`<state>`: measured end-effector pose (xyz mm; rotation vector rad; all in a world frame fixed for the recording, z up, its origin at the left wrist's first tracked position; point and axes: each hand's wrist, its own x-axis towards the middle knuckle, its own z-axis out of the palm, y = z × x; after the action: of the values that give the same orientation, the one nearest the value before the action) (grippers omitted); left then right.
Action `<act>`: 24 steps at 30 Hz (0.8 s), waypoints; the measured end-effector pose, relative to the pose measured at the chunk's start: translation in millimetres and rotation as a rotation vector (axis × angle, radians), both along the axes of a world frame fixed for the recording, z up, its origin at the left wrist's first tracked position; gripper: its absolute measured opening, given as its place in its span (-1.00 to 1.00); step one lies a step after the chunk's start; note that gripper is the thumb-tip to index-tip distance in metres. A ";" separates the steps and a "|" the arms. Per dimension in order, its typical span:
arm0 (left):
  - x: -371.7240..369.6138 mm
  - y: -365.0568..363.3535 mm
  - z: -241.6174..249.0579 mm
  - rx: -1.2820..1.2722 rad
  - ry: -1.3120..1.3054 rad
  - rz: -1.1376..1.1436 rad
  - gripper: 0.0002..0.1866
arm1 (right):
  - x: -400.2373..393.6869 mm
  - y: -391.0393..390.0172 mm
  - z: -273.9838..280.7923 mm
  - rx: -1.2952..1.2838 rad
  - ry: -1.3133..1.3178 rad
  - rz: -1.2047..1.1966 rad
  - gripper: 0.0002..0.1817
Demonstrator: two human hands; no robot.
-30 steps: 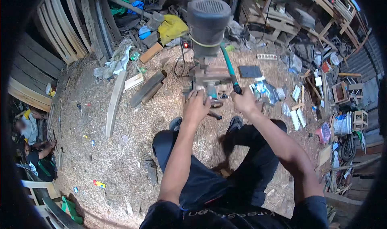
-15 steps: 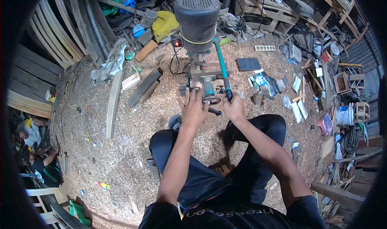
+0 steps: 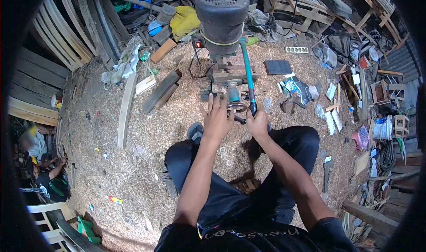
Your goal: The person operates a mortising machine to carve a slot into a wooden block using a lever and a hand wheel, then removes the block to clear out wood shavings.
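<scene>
A machine with a dark motor housing (image 3: 222, 19) stands in front of me, its red switch lit. My left hand (image 3: 217, 121) lies with fingers spread at the left side of the round handwheel (image 3: 237, 106); how firmly it touches is unclear. My right hand (image 3: 257, 122) is closed round the black lower end of the long green lever (image 3: 247, 70), right of the wheel. A piece of wood (image 3: 235, 74) sits in the machine beneath the motor.
Wood chips cover the ground (image 3: 146, 172). Beams (image 3: 162, 92) lie to the left, a dark block (image 3: 278, 67) and a power strip (image 3: 296, 50) to the right. Another person (image 3: 51, 179) is at the far left edge.
The view has shifted slightly, so the machine appears a little farther right. My left hand remains beside the wheel and my right hand on the lever end.
</scene>
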<state>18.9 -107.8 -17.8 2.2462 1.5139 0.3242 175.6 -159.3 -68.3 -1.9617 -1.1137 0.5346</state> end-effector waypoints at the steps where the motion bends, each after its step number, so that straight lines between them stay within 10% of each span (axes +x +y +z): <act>1: 0.0 -0.6 -1.0 -0.008 -0.003 0.000 -0.38 | 0.4 -1.1 -5.3 -0.001 -0.013 -0.004 -0.75; 12: -7.9 7.7 2.7 0.006 -0.099 0.001 -0.46 | 6.7 12.8 -38.1 0.125 -0.050 -0.018 -0.71; 15: -19.5 9.3 -4.0 0.111 -0.090 0.073 -0.48 | 9.4 2.1 29.2 0.047 0.010 0.063 -0.65; 19: -29.4 3.4 6.3 0.270 -0.123 0.113 -0.54 | 28.7 29.8 90.6 0.629 -0.382 0.128 -0.66; 24: -36.8 8.1 0.8 0.201 -0.154 0.118 -0.53 | 29.0 55.8 214.1 0.258 0.156 0.177 -0.45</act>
<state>-18.0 -99.7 -17.0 2.2254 1.5956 0.6963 204.7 -103.4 145.8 -1.5833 -1.1992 0.5949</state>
